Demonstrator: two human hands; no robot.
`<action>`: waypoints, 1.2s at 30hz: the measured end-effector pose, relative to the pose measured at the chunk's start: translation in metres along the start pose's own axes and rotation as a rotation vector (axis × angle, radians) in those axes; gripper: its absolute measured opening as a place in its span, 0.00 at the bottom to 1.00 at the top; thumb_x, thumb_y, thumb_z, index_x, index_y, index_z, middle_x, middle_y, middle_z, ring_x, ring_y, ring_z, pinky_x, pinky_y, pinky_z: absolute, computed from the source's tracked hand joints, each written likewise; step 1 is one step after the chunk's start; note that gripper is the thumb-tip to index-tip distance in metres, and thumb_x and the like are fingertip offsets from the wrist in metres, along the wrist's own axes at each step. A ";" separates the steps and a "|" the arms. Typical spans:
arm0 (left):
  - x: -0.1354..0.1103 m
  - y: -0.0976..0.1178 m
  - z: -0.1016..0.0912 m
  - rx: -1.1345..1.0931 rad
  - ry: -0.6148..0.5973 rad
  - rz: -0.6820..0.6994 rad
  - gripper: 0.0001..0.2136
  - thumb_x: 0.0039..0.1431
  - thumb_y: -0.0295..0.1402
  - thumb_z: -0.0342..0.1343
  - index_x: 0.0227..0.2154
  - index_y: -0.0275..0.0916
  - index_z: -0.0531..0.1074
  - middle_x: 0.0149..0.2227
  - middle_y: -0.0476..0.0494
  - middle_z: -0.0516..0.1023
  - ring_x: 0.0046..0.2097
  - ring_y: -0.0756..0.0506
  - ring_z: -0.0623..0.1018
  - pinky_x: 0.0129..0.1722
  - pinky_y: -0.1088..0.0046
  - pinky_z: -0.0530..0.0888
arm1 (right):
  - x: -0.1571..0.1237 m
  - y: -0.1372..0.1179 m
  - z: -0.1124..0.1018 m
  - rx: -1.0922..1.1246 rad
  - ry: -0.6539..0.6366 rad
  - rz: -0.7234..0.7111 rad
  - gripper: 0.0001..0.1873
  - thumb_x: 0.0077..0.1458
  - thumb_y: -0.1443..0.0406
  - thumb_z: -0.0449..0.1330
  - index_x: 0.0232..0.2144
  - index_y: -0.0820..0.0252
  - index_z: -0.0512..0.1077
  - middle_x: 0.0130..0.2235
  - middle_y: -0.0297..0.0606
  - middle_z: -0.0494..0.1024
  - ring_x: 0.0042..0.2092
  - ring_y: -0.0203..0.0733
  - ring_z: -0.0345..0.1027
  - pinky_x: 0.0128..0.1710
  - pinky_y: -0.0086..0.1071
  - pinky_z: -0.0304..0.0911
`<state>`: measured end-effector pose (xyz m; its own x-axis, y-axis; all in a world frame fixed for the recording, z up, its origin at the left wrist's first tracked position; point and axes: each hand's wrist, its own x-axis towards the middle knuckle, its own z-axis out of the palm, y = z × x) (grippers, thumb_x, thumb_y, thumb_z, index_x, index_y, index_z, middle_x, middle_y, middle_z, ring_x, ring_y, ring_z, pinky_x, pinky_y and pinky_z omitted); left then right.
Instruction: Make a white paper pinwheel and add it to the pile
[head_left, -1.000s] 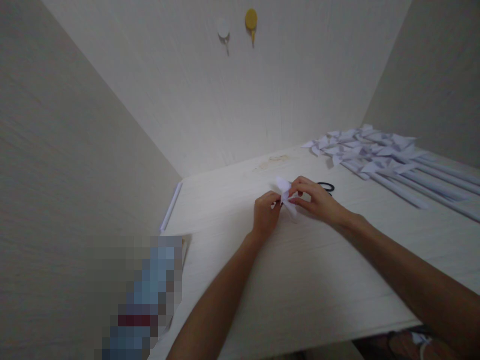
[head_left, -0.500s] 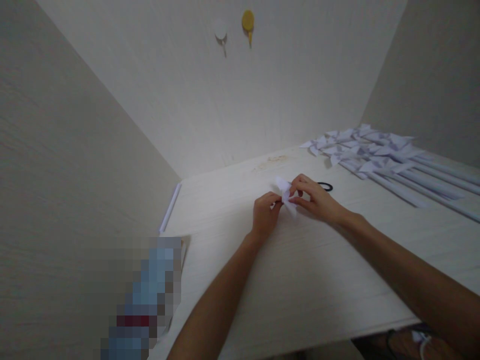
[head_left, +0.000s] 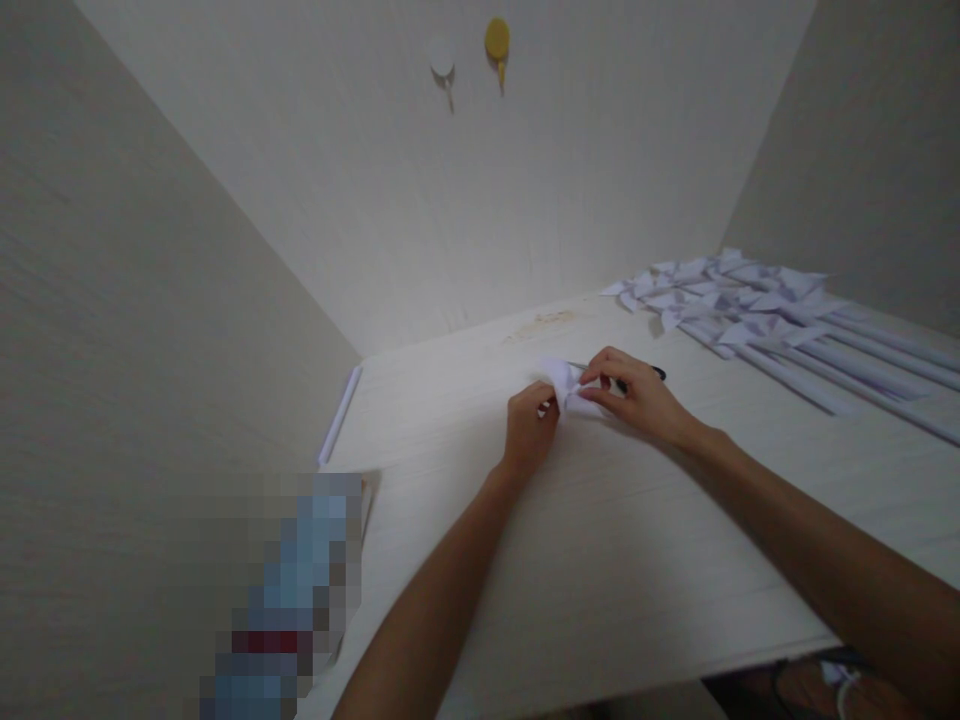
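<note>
A small white paper pinwheel (head_left: 561, 380) is held just above the table between both hands. My left hand (head_left: 529, 430) is closed on it from the left, its fingertips partly hidden behind the paper. From the right, the thumb and forefinger of my right hand (head_left: 636, 398) pinch at the pinwheel's middle. Scissors lie behind the right hand, mostly covered by it; part of a black handle (head_left: 659, 373) shows. Farther right, several finished-looking paper pinwheels (head_left: 765, 328) rest on the table, with rolled paper sticks (head_left: 862, 372) attached.
A white table (head_left: 465, 560) stands against the walls. One rolled paper tube (head_left: 340, 415) lies along its left edge. Nearer on the left is a pixelated bluish object (head_left: 300, 570). A yellow hook (head_left: 496, 40) and a white hook (head_left: 442, 60) are on the back wall.
The pinwheel has turned between my fingers, so its blades now spread left and right. My right hand has shifted slightly, covering more of the scissors' handle.
</note>
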<state>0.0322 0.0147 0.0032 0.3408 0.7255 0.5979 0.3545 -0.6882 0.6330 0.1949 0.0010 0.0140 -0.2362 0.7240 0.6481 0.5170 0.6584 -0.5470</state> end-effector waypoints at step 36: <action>0.008 -0.012 -0.003 -0.848 0.285 -0.626 0.05 0.46 0.28 0.51 0.19 0.35 0.67 0.22 0.50 0.69 0.25 0.55 0.68 0.28 0.78 0.62 | -0.001 0.012 0.016 0.283 0.553 0.568 0.07 0.43 0.63 0.56 0.25 0.61 0.69 0.20 0.30 0.64 0.22 0.32 0.54 0.22 0.28 0.50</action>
<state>0.0280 0.0284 0.0016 0.0564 0.9956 0.0745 -0.3576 -0.0495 0.9326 0.1874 0.0114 -0.0016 0.4726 0.8043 0.3602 0.1928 0.3045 -0.9328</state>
